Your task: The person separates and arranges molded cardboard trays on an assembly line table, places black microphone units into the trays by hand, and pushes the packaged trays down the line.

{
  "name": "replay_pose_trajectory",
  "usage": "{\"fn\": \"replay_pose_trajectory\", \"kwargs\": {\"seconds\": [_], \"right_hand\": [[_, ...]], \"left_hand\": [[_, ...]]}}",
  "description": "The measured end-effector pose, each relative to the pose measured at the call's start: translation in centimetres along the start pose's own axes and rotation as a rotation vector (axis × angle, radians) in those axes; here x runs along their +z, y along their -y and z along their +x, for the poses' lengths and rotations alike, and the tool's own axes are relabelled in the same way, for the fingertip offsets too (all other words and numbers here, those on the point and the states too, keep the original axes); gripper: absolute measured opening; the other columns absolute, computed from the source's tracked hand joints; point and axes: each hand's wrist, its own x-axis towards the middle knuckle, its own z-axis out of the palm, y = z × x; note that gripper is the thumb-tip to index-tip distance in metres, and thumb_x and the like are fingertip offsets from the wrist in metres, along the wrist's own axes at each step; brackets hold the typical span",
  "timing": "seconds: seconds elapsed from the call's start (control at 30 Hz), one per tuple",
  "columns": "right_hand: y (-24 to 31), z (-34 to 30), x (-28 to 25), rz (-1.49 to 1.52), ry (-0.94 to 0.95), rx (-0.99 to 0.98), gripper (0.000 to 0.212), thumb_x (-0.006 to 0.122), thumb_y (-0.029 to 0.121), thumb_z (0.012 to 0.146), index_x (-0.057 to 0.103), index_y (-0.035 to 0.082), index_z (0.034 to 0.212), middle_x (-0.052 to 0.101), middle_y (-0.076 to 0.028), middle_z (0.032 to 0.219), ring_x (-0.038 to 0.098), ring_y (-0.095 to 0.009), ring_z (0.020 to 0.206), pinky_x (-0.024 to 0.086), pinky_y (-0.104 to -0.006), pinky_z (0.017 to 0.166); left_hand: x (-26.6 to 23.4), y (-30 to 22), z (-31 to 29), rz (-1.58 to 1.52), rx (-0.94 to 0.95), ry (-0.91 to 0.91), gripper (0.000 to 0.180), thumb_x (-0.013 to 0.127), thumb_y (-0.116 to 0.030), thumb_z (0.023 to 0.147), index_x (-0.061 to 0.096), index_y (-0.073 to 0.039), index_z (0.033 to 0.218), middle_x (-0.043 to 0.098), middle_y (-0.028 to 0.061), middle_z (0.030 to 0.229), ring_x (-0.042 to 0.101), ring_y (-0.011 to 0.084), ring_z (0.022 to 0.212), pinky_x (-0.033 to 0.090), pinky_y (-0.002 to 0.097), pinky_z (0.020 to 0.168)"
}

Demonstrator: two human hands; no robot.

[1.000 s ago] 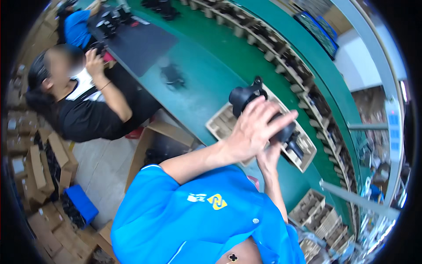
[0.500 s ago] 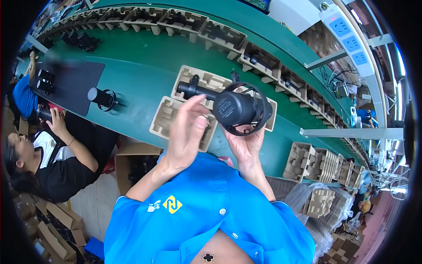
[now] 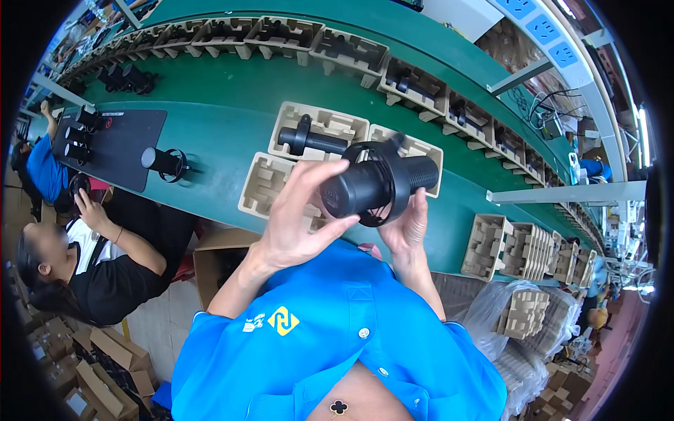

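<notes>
1. While it appears raised above the green, flat-topped bench [image 3: 221,130], one matte-black, hard-looking cylindrical device [image 3: 349,191], ringed by a thin black cradle [image 3: 400,179], lies tilted between two bare hands.
2. Right grip [image 3: 407,230]: closed on the device near its ribbed end, from below. Slackening here would probably let the smooth body slide or drop.
3. Left grip [image 3: 293,223]: thumb and fingers curved about the rounded end; firm contact cannot be told. Uneven hold could twist the body.
4. Cradle: slender, open-sided. Pressure on its ring might bend it, or a fingertip might snag.
5. Beige moulded-pulp tray [image 3: 351,128], behind the device, containing a black ribbed rod-shaped part [image 3: 324,144]. A low swing could knock or scratch that part.
6. Second beige moulded-pulp tray [image 3: 258,186], in front, beside the left grip. A stray wrist could shove it.
</notes>
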Motion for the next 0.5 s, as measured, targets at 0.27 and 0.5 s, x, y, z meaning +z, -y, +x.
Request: {"fn": "replay_pose_trajectory", "kwargs": {"seconds": [0.27, 0.5], "right_hand": [[1.1, -0.4, -2.8, -0.183, -0.042, -0.031, 0.086, 0.076, 0.03, 0.08, 0.024, 0.021, 0.147, 0.047, -0.012, 0.135, 0.053, -0.026, 0.119, 0.049, -0.0432, 0.095], [-0.4, 0.3, -4.5, -0.289, -0.026, 0.042, 0.08, 0.074, 0.025, 0.082, 0.025, 0.018, 0.145, 0.053, -0.01, 0.125, 0.058, -0.024, 0.11, 0.053, -0.0422, 0.088]], "left_hand": [[-2.2, 0.4, -0.4, 0.22, 0.207, 0.224, 0.059, 0.065, 0.014, 0.064, 0.061, -0.009, 0.117, 0.05, 0.0175, 0.131, 0.052, 0.0338, 0.117, 0.047, 0.0411, 0.095], [-3.9, 0.9, -2.0, 0.343, 0.2, 0.241, 0.052, 0.065, 0.014, 0.067, 0.065, -0.011, 0.113, 0.052, 0.0137, 0.128, 0.054, 0.0315, 0.111, 0.047, 0.0386, 0.089]]}}
